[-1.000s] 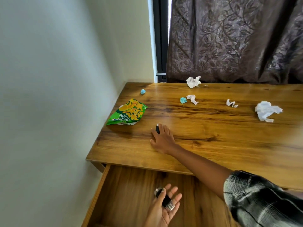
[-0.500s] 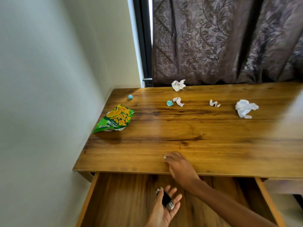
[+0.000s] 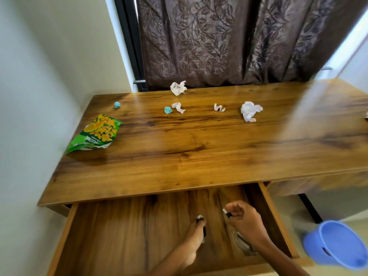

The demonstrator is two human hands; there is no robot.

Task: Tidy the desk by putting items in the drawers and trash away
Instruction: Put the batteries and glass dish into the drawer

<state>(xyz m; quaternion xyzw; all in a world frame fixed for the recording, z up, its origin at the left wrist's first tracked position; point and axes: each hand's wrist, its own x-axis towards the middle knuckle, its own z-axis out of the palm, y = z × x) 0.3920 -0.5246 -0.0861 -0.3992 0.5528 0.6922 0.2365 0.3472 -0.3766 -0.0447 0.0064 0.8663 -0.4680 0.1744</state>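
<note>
You are at the stowing step: both hands hang over the open wooden drawer (image 3: pixel 119 232), your right hand (image 3: pixel 246 221) pinching a small black-and-silver item (image 3: pixel 227 213), your left hand (image 3: pixel 194 239) gripping another small dark item (image 3: pixel 199 219), so next lower and release them inside.

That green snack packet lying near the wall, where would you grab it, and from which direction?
The green snack packet lies flat on the desk, close to its left edge beside the wall, so I'd come from above and from the right. Its near end looks crumpled and torn, slightly raised; pinching that loose edge is probably easiest, since the flat, printed middle offers little to grip.
</note>
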